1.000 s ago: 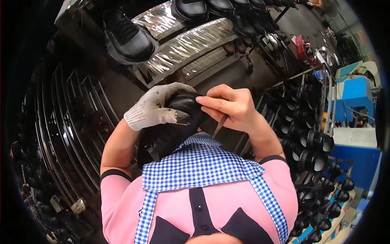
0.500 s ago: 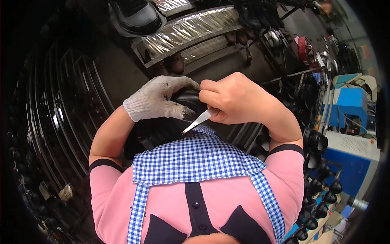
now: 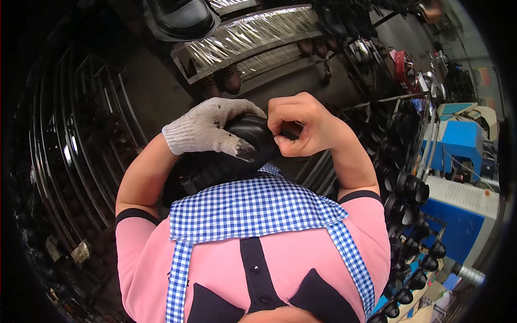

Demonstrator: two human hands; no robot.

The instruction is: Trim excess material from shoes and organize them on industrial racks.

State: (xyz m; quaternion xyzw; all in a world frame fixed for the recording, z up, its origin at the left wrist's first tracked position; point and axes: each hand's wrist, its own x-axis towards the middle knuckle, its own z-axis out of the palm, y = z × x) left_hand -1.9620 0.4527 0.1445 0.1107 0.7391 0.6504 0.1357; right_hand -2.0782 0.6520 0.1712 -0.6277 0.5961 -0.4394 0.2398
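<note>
View from the head camera, looking down the person's front. Nearest the camera lie a pink shirt and a blue-and-white checked apron. Just beyond the apron's top edge, pressed against the chest, sits a black shoe, held between both hands with its glossy toe pointing away from the body. The left hand, in a soiled white knit glove, lies curled over the top of the shoe, its grip clasped on the upper. The bare right hand is clenched into a tight fist against the toe end; whether it pinches a tool or only the leather cannot be told, since the fingers hide whatever they enclose. Judged from this, work on the shoe is in mid-course: it is in hand, not set down. Farther off, curved metal racks stand at left, rows of dark shoes on a rack at right, and a foil-lined shelf bears another black shoe at top.
</note>
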